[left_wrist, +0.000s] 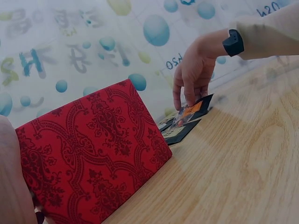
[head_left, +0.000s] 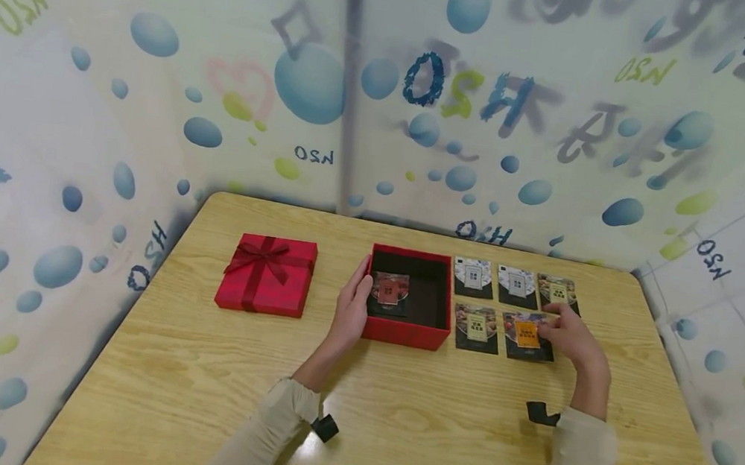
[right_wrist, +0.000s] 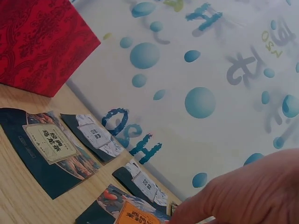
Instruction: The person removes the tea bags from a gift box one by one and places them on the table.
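My left hand (head_left: 351,309) holds the left side of an open red gift box (head_left: 406,334), thumb at its rim. Inside the dark interior lies one tea packet (head_left: 390,292) with a reddish label. To the right, my right hand (head_left: 575,342) pinches the right edge of an orange-labelled tea packet (head_left: 526,336). In the left wrist view that orange-labelled packet (left_wrist: 192,109) looks tilted, its near edge raised. Its fingertips are partly hidden in the right wrist view. Beside it lies a yellow-labelled tea packet (head_left: 478,328).
Behind these lie two white-labelled tea packets (head_left: 473,278) (head_left: 518,287) and another yellowish one (head_left: 557,288), partly covered by the right hand. The red lid (head_left: 266,275) with a ribbon bow sits left of the box. A patterned wall (head_left: 381,143) borders the wooden table (head_left: 434,433).
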Tool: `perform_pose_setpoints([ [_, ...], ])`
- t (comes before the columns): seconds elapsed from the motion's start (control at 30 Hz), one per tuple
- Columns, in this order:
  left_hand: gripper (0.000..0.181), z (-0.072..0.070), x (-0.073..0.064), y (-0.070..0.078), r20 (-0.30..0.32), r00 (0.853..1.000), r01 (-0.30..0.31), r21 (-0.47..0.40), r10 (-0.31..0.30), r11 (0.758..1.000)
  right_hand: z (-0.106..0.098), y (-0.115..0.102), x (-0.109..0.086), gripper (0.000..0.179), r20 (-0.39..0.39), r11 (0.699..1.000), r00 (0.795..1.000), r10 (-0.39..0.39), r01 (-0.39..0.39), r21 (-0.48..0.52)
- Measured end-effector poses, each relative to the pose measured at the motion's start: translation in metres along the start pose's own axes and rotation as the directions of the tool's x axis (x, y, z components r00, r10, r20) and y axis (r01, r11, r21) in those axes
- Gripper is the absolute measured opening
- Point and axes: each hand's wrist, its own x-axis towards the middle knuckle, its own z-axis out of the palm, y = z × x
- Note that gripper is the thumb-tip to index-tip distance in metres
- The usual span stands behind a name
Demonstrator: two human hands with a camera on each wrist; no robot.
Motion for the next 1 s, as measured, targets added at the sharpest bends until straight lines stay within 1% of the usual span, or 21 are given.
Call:
perform_pose_setpoints([
  [0.17,0.051,0.000,0.000,0.000,0.007,1.000,0.000,-0.002,0.000,1.000,0.000,-0.001,0.000,0.058,-0.003,0.999,0.999,0.034,-0.034,-0.034],
  [0.37,0.051,0.000,0.000,0.003,0.013,1.000,0.009,-0.007,-0.009,1.000,0.000,-0.002,0.002,0.057,-0.021,0.991,0.996,0.089,-0.090,-0.099],
  [0.43,0.051,0.001,0.000,0.008,0.019,1.000,0.012,-0.009,-0.012,1.000,0.000,-0.002,0.002,0.058,-0.027,0.988,0.995,0.101,-0.104,-0.117],
  [0.63,0.051,-0.001,-0.010,0.038,0.032,0.999,0.020,-0.021,-0.019,1.000,0.000,-0.005,0.001,0.061,-0.025,0.982,0.992,0.121,-0.123,-0.142],
  [0.73,0.051,-0.001,-0.012,0.043,0.030,0.999,0.026,-0.026,-0.026,0.999,0.000,-0.006,0.001,0.061,-0.018,0.982,0.993,0.121,-0.122,-0.142],
  [0.87,0.051,-0.001,-0.011,0.042,0.031,0.999,0.029,-0.025,-0.028,0.999,-0.001,-0.008,-0.001,0.064,-0.021,0.979,0.991,0.131,-0.133,-0.153],
  [1.0,0.051,-0.001,-0.005,0.026,0.027,0.999,0.028,-0.022,-0.027,0.999,-0.004,-0.009,-0.003,0.070,-0.048,0.979,0.989,0.137,-0.143,-0.147],
])
